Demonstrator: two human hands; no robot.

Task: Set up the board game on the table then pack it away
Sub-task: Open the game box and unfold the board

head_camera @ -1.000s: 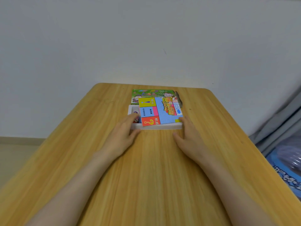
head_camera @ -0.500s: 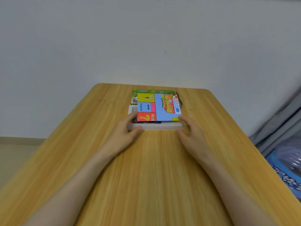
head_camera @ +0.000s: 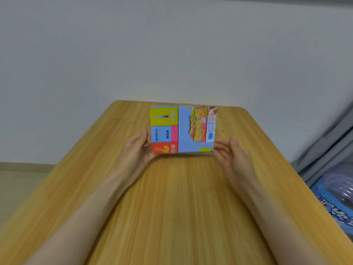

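A folded colourful game board (head_camera: 182, 130), with yellow, blue, pink and red squares, is lifted and tilted up toward me above the wooden table (head_camera: 172, 197). My left hand (head_camera: 136, 150) grips its lower left edge, thumb on the front. On the opposite side, my right hand (head_camera: 232, 153) grips the lower right edge. The raised board hides the white box and the green lid behind it.
A white wall stands right behind the table's far edge. To the right of the table are grey fabric (head_camera: 324, 146) and a blue printed package (head_camera: 340, 203) on the floor. The near half of the tabletop is bare wood.
Both hands have taken hold of the folded board and lifted it out of the white box, tilting its face toward me. The box and lid are now hidden behind it.
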